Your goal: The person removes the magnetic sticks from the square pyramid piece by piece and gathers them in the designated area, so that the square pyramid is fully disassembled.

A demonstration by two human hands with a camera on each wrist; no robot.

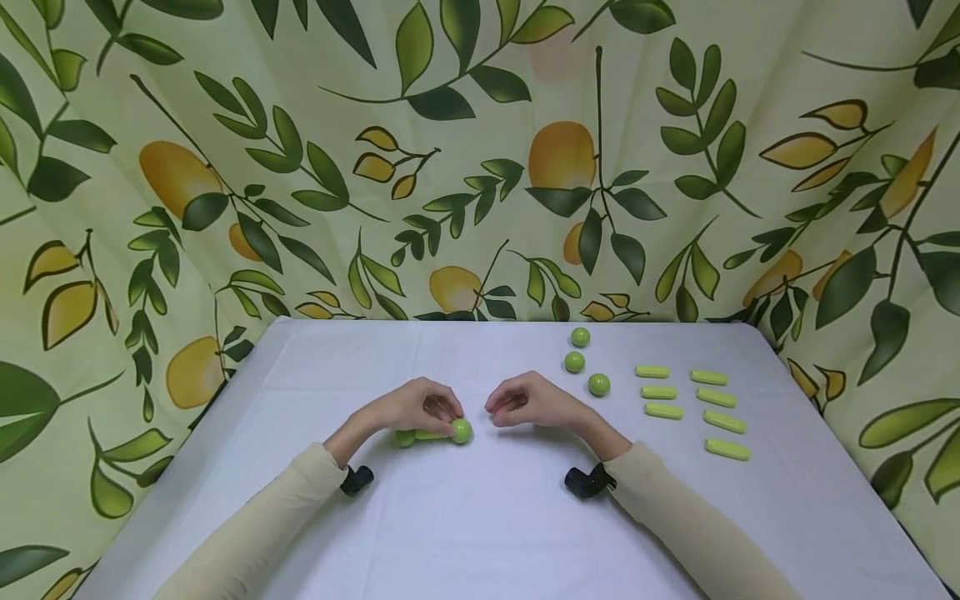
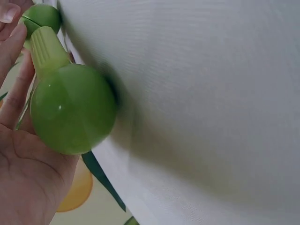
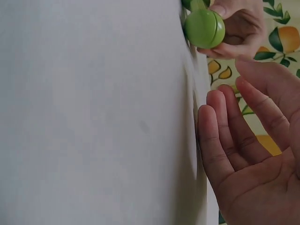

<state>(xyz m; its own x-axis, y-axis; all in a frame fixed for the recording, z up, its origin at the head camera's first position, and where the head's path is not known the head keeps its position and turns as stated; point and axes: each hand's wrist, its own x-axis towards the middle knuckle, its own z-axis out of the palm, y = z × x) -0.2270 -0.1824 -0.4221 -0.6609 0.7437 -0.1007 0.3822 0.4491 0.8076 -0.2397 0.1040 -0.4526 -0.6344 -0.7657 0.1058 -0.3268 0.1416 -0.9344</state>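
Observation:
Two green balls joined by a ridged yellow-green stick (image 2: 48,50) lie at the middle of the white table. My left hand (image 1: 420,404) pinches the right-hand ball (image 1: 461,431) between thumb and fingers; a groove runs across this ball in the right wrist view. The other ball (image 2: 74,108) sits under the palm, large in the left wrist view and mostly covered by the hand from above. My right hand (image 1: 536,400) hovers just to the right of the pinched ball, its fingers (image 3: 214,140) loosely bent with nothing between them.
Several loose yellow-green sticks (image 1: 658,392) lie in two columns on the table's right side. Three green balls (image 1: 598,384) stand behind my right hand. A patterned leaf-and-fruit cloth (image 1: 480,208) hangs along the table's back edge.

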